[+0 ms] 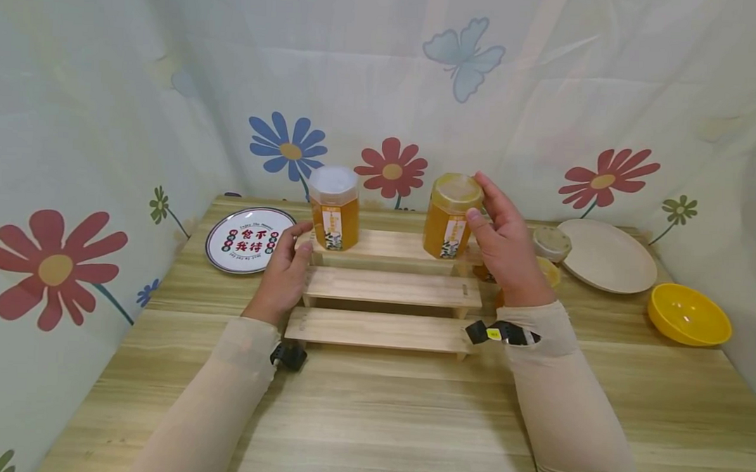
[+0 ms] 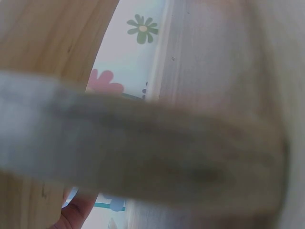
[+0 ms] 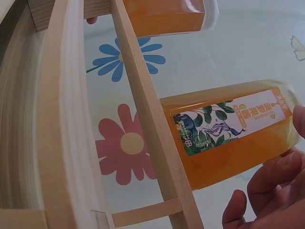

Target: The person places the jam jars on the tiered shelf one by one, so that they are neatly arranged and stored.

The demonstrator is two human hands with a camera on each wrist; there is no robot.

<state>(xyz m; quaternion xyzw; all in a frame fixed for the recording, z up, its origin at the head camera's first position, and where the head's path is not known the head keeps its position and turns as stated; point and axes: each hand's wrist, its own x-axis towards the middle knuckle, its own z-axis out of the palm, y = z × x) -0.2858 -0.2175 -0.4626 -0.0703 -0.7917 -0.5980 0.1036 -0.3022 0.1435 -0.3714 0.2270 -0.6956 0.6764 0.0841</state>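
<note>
A three-step wooden rack stands on the table. On the left part of its top step rests a honey jar with a whitish lid. My right hand holds a second honey jar near its yellowish lid, thumb in front and fingers behind. That jar's base is at the right part of the top step, and its illustrated label shows in the right wrist view. At the rack's left end my left hand grips the top step; blurred wood hides most of this hand in the left wrist view.
A white plate with red characters lies left of the rack. Beyond my right hand are a pale-lidded jar, a beige plate and a yellow bowl. A flowered curtain hangs behind the table.
</note>
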